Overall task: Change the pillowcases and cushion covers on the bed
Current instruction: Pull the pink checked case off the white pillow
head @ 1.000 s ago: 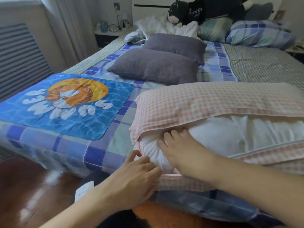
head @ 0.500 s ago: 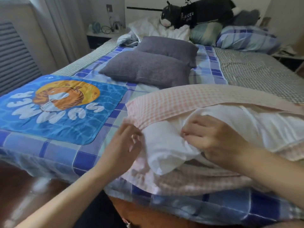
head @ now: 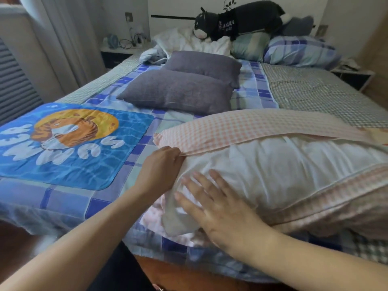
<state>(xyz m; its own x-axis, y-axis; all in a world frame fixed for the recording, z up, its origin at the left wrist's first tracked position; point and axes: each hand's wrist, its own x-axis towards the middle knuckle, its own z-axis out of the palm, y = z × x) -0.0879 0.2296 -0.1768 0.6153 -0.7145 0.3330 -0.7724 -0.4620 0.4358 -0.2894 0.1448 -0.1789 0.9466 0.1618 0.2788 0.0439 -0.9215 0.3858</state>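
Both hands have shifted: the right hand (head: pixel 218 208), earlier pinching the white pillow (head: pixel 273 171), now lies flat on it with fingers (head: pixel 197 181) spread and released. Left hand (head: pixel 161 171) fingers grasp the pink checked pillowcase (head: pixel 241 127) edge. Pillow and case lie at the bed's (head: pixel 69 204) foot end.

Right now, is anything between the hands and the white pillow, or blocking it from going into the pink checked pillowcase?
Nothing visible does. The right hand lies flat on the white pillow; the left hand pinches the top edge of the pink checked pillowcase at its open mouth. The pillow's near corner is outside it.
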